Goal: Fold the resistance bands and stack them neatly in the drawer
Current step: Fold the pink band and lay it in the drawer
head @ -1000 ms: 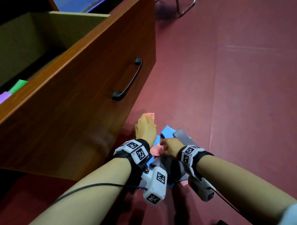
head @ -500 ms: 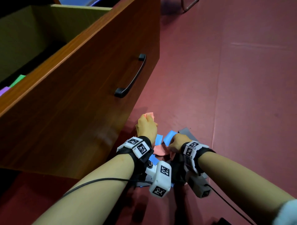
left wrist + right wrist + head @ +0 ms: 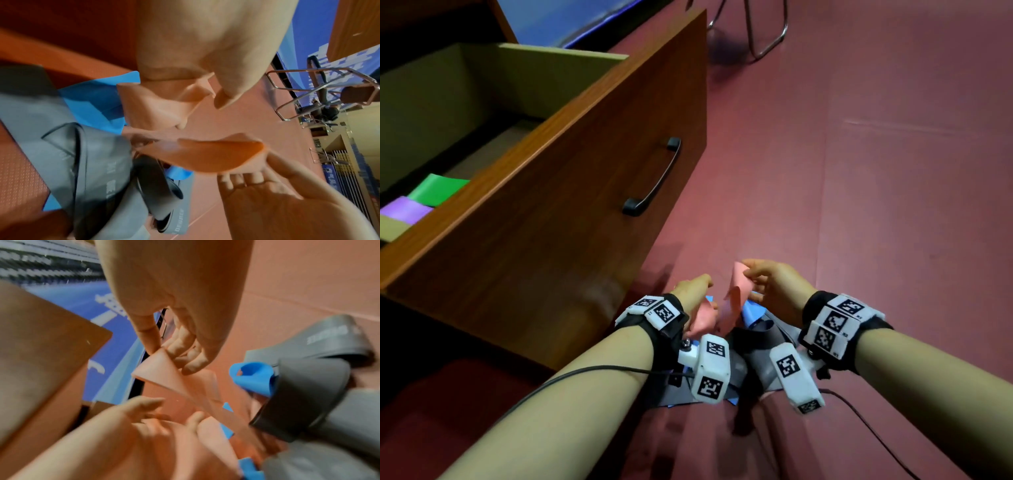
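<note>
Two hands hold one pink band point(image 3: 736, 294) above the floor point(image 3: 859, 205).
Right hand point(image 3: 774, 287) pinches its top; left hand point(image 3: 693, 291) grips its lower end, beside the drawer point(image 3: 585, 192).

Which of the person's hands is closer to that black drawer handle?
Left. The left hand lies below the drawer handle, beside the drawer front; the right hand is farther out over the floor.

I see the open drawer point(image 3: 558, 102) with bare bottom behind the green band point(image 3: 436, 189) and purple band point(image 3: 405, 209), its tall front panel point(image 3: 544, 246) walling it off from my hands' side.
</note>
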